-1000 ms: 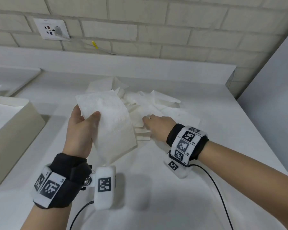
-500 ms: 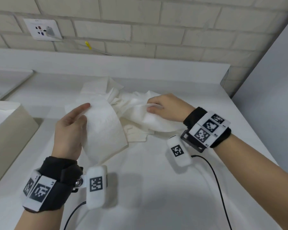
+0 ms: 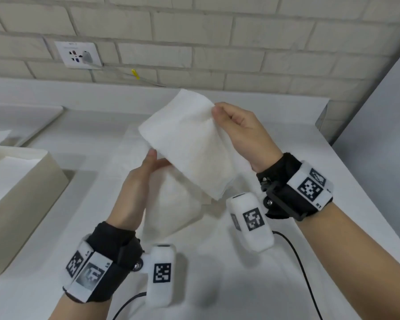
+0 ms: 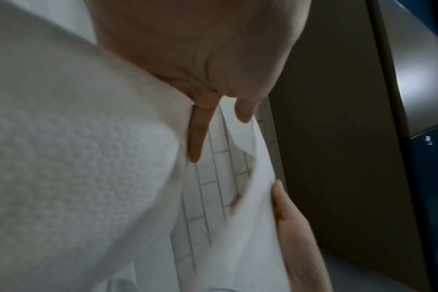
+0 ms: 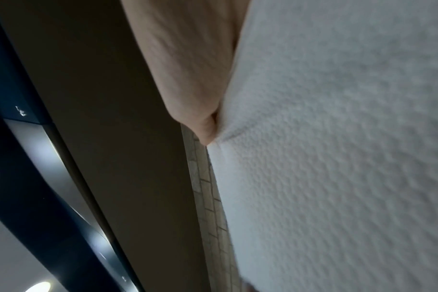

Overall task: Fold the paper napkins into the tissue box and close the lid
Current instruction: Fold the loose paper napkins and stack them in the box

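Note:
My right hand (image 3: pixel 215 110) pinches the top corner of a white embossed napkin (image 3: pixel 189 146) and holds it up in the air over the counter. My left hand (image 3: pixel 153 158) touches that napkin's lower left edge with its thumb and keeps a second, folded napkin (image 3: pixel 171 204) hanging beneath it. The left wrist view shows a straight finger (image 4: pixel 195 138) lying along the folded napkin (image 4: pixel 75 168). The right wrist view shows my right hand (image 5: pixel 208 136) nipping the raised napkin (image 5: pixel 338 158). The beige tissue box (image 3: pixel 32 195) stands open at the left with napkins (image 3: pixel 7 174) inside. The loose pile is hidden behind the raised napkin.
The white counter (image 3: pixel 240 285) ends at a brick wall with a socket and plug (image 3: pixel 79 55). A grey panel (image 3: pixel 379 107) bounds the right side. Black cables (image 3: pixel 298 262) trail from both wrist cameras across the near counter.
My right hand has taken a napkin from the pile and lifted it high. My left hand, still with its folded napkin, has moved up and right to meet it.

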Demonstrator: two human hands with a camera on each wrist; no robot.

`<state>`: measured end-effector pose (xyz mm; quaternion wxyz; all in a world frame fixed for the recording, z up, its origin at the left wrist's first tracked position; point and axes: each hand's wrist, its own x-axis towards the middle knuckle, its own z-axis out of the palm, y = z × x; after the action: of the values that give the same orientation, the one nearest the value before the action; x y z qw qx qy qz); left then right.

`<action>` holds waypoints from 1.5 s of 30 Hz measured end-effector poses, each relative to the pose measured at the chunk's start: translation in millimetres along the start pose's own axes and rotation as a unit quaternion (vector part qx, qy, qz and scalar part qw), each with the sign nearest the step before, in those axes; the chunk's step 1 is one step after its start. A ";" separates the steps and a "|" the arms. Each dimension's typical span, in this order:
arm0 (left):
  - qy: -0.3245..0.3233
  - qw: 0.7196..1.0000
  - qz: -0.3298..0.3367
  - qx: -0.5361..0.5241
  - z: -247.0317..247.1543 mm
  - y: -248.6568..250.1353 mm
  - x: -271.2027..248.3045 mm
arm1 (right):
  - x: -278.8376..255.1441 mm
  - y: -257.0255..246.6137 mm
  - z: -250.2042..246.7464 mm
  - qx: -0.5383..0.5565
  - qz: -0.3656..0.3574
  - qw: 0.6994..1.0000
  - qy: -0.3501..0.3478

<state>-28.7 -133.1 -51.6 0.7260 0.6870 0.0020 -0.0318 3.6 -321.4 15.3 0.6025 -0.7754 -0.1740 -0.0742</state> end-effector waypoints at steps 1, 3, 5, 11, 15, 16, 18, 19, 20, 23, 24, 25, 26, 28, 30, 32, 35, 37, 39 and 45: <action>0.009 1.000 0.012 0.007 4.1 0.5 -1.4 | -1.0 3.0 3.8 0.001 0.011 1.000 -0.001; 0.054 0.997 0.054 0.023 8.2 -1.3 -0.4 | -4.0 10.5 11.1 -0.009 0.021 1.000 -0.001; 0.100 0.993 0.066 0.001 8.1 -1.9 0.8 | -7.9 15.4 17.4 -0.018 0.031 0.999 0.021; 0.127 0.987 0.097 -0.037 18.7 7.9 -6.9 | -15.3 26.4 30.5 -0.008 0.095 0.993 0.066; 0.132 0.983 0.115 -0.058 13.3 3.7 -5.6 | -22.6 28.2 36.4 0.013 0.116 0.993 0.009; 0.128 0.983 0.112 -0.062 10.7 2.4 -4.4 | -23.2 28.7 37.0 0.022 0.120 0.992 0.005; 0.108 0.988 0.102 -0.049 7.3 2.7 -3.5 | -23.4 29.8 38.3 0.029 0.130 0.991 0.015; 0.095 0.990 0.099 -0.036 7.3 3.1 -3.7 | -23.0 30.5 38.9 0.026 0.128 0.991 0.020; 0.086 0.991 0.100 -0.025 7.6 2.5 -3.4 | -22.6 32.0 39.6 0.011 0.122 0.992 0.020; 0.064 0.991 0.116 -0.015 10.3 2.7 -4.6 | -23.3 35.9 41.6 -0.080 0.119 0.990 -0.009; 0.061 0.990 0.125 -0.012 9.3 2.1 -3.8 | -23.7 36.8 42.0 -0.098 0.127 0.987 -0.018; 0.056 0.990 0.130 -0.011 8.4 2.5 -3.3 | -24.5 37.2 42.1 -0.096 0.138 0.985 -0.028; 0.052 0.990 0.134 -0.007 7.4 2.3 -2.7 | -25.7 36.6 41.8 -0.082 0.149 0.985 -0.038; 0.041 0.990 0.136 0.003 5.9 0.6 -0.9 | -26.5 37.3 43.2 -0.040 0.167 0.984 -0.038; 0.031 0.990 0.140 0.020 5.5 -3.0 0.4 | -27.0 37.4 46.4 0.020 0.189 0.982 -0.020; 0.020 0.988 0.147 0.048 5.0 -6.4 1.2 | -26.5 40.1 48.7 0.059 0.197 0.979 -0.016; -0.007 0.984 0.157 0.078 3.5 -8.9 2.9 | -28.8 39.4 48.9 0.042 0.186 0.979 -0.068; -0.022 0.987 0.145 0.071 3.6 -8.3 2.3 | -29.7 42.1 47.1 0.031 0.176 0.980 -0.087; -0.020 0.988 0.130 0.075 3.1 -10.8 2.3 | -29.3 45.1 47.4 0.031 0.154 0.984 -0.079; 0.003 0.998 0.056 0.027 4.9 -14.9 3.5 | -29.8 52.2 49.8 0.074 0.123 0.990 -0.009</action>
<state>-26.1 -138.9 -66.4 0.7080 0.7053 -0.0346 0.0108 -10.0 -290.1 -54.8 0.6615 -0.7445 -0.0876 0.0208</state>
